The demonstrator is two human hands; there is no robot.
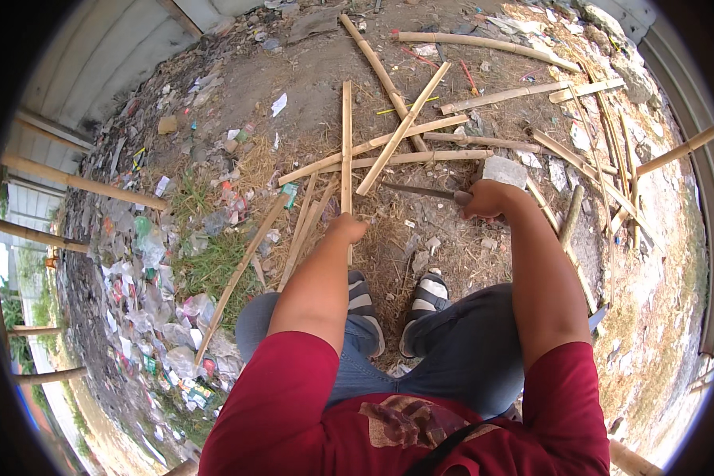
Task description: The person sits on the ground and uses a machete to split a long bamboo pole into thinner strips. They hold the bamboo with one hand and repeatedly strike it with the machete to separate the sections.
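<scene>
My left hand [347, 228] is closed around the lower part of a narrow split-bamboo strip [347, 143], which points straight away from me. In my right hand [488, 200] is a long-bladed knife [422, 190]; its blade reaches left toward the strip, with a gap between them. The knife's handle is mostly covered by my fingers. Just beyond my right hand sits a grey concrete block [504, 170]. A loose bamboo piece [403, 128] slants across other strips between my hands and farther out.
More bamboo lengths [492, 97] lie crisscrossed ahead and to the right. Litter [143, 293] and grass cover the ground on the left. My sandalled feet [430, 289] are close below my hands. Bamboo poles [83, 181] and wall panels [95, 67] stand along the left side.
</scene>
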